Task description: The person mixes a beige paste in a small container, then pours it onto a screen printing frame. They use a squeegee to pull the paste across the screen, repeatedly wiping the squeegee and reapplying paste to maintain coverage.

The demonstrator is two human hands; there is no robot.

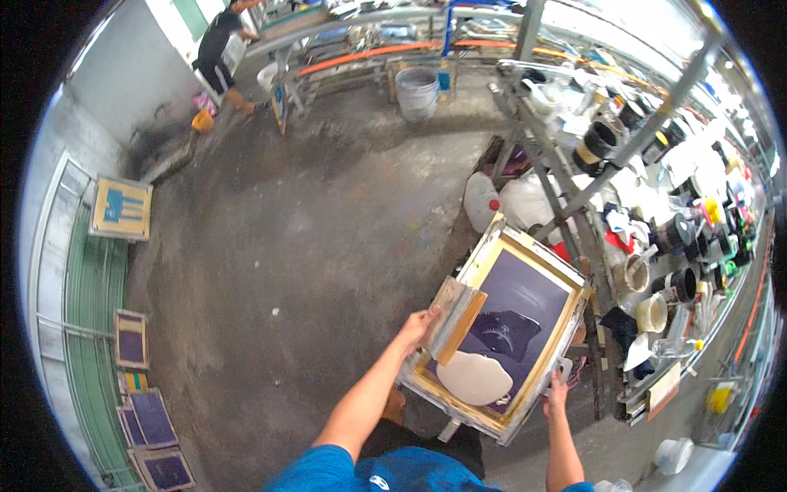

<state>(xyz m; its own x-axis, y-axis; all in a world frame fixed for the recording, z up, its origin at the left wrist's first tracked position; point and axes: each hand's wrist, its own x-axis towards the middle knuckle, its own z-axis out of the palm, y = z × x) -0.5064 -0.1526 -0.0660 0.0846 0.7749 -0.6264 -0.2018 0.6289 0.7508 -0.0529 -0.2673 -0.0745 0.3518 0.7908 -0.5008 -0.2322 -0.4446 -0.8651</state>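
Note:
A screen printing frame (pixel 487 232) with purple mesh rests tilted in front of me, at lower right. On its mesh lie a thick pool of cream ink (pixel 471 379) and a dark patch (pixel 500 332) with a pale pattern. My left hand (pixel 416 330) is closed on a wide squeegee (pixel 453 316), which has a greyish side and an orange-brown strip and lies across the frame's left edge. At the right edge, my right hand (pixel 556 394) is closed round a pale grey piece (pixel 564 367) whose kind I cannot make out.
A cluttered bench (pixel 602 271) with pots and bottles runs along the right. Beside its leg stands a white jug (pixel 481 202) with a red cap. More screens (pixel 154 416) lean along the left wall. A grey bucket (pixel 417 94) and another person (pixel 217 49) are farther off.

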